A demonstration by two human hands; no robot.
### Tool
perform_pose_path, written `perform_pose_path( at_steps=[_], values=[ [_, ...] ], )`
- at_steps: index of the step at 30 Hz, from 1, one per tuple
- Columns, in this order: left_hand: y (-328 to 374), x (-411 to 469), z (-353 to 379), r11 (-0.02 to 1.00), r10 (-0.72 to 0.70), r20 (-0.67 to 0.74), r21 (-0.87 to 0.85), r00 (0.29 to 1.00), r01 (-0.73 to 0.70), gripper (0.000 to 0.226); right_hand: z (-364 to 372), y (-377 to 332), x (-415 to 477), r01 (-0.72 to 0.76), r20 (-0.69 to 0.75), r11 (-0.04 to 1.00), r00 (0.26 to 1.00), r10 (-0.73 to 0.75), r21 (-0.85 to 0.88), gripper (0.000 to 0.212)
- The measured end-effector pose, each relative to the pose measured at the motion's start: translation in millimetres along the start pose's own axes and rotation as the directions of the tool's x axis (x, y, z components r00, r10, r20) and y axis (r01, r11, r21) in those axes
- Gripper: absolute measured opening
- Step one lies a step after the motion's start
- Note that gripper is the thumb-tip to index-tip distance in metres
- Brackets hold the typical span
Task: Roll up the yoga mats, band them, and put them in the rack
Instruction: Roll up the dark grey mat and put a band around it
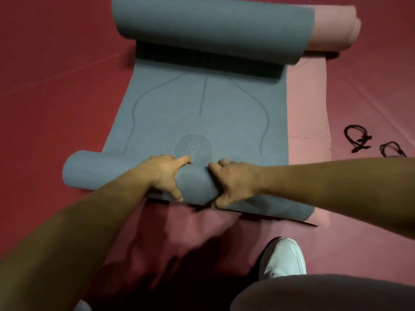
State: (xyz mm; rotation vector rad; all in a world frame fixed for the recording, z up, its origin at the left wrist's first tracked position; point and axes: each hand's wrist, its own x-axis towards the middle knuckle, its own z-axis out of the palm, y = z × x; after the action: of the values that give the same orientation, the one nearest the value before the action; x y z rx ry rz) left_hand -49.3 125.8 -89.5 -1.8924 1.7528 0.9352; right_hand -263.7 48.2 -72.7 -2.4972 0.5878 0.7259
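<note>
The dark red padded floor (pixel 56 86) carries everything. On it a long blue-grey rubber yoga mat (pixel 202 108) lies over a pale pink yoga mat (pixel 307 108) that shows along its right side. Both run straight away from the person, and their far ends are curled into loose coils. The blue mat's near end is a tight roll (pixel 89 169) with its long axis running left to right; the flat stretch to take up lies directly beyond the fingertips. The left hand (pixel 164 173) and right hand (pixel 233 182) sit close together at mid-roll, equally near, fingers curled over it and thumbs behind. Only the far coil looks likely to hinder the push. A white shoe (pixel 283 257) stands near, behind the roll, and two black elastic bands (pixel 363 139) lie apart on the right
</note>
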Motion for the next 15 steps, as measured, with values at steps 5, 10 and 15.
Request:
perform_pose_path(
  at_steps=[5,10,15],
  values=[
    [2.7,1.6,3.7,1.000,-0.002,-0.002,0.018,1.000,0.002,0.099,38.2,4.2,3.9,-0.046,-0.020,0.970,0.999,0.042,-0.238,0.128],
    [-9.5,-5.6,12.8,0.989,0.061,-0.167,0.146,0.984,-0.036,0.102,12.3,31.1,23.3,0.015,0.065,1.000,0.998,-0.015,-0.001,0.118],
    [-26.2,-16.7,22.4,0.923,-0.074,-0.256,0.349,0.964,0.164,0.132,-12.2,52.4,36.7,-0.033,0.199,0.958,0.980,-0.025,0.284,0.113]
  ],
)
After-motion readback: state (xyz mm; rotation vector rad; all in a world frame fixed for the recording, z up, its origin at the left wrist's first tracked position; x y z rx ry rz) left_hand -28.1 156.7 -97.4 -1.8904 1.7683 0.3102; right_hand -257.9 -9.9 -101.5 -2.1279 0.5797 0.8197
